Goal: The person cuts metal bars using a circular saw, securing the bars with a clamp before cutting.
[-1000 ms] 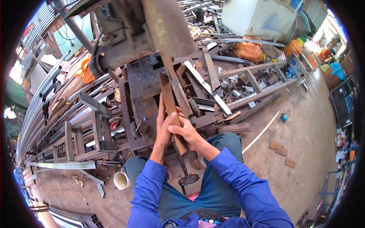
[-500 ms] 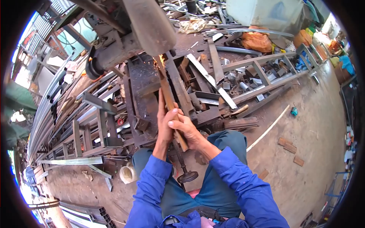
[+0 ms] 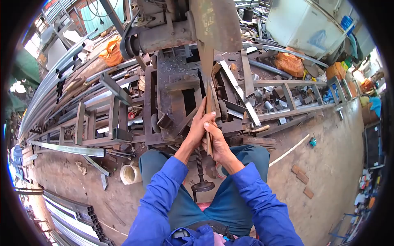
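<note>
A narrow rust-brown metal bar (image 3: 209,100) points away from me, its far end under the cutting disc (image 3: 206,57) of a cut-off machine. My left hand (image 3: 196,129) is closed along the bar's left side, its index finger stretched forward on it. My right hand (image 3: 218,143) wraps the near end from the right, thumb on top. Over the disc hangs a worn metal guard (image 3: 223,28). The machine's dark bed (image 3: 174,82) lies beyond my hands. Below them a threaded vise screw with a round handwheel (image 3: 203,187) comes out between my knees.
Welded metal frames (image 3: 117,108) and long steel bars (image 3: 49,96) are piled left. On the right, a ladder-like frame (image 3: 283,84) lies across metal offcuts. A white bucket (image 3: 130,174) stands by my left knee. A pale stick (image 3: 289,150) and small brown blocks (image 3: 300,174) lie on the floor.
Sparks at the bar's far end have vanished. The view has shifted, so the machine appears further right. The bar now looks more upright in view, with both hands still on it.
</note>
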Action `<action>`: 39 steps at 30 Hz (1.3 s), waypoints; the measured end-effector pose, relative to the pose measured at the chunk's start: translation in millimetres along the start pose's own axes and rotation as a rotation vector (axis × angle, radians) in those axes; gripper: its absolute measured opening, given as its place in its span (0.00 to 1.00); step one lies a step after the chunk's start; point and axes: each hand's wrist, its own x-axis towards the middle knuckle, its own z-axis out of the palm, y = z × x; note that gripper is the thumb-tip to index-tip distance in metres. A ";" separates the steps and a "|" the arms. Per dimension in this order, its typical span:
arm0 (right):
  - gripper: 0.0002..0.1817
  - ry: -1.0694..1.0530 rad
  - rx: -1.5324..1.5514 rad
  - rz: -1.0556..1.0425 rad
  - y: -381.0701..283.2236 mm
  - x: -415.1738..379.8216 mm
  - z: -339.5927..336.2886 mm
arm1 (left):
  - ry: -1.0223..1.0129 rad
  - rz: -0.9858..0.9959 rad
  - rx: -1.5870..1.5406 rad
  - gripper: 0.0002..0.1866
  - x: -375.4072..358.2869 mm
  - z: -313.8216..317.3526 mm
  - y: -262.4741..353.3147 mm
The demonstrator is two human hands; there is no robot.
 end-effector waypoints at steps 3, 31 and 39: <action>0.21 -0.092 -0.047 0.054 0.9 0.8 -11.5 | 0.103 -0.007 -0.091 0.39 -5.4 -1.7 -10.3; 0.26 0.043 -0.125 -0.222 6.4 30.3 -15.7 | 0.118 0.643 0.718 0.34 -4.4 10.7 14.3; 0.31 0.146 -0.204 0.002 -10.3 15.0 -5.7 | 0.167 0.599 0.710 0.32 13.3 -13.0 -6.2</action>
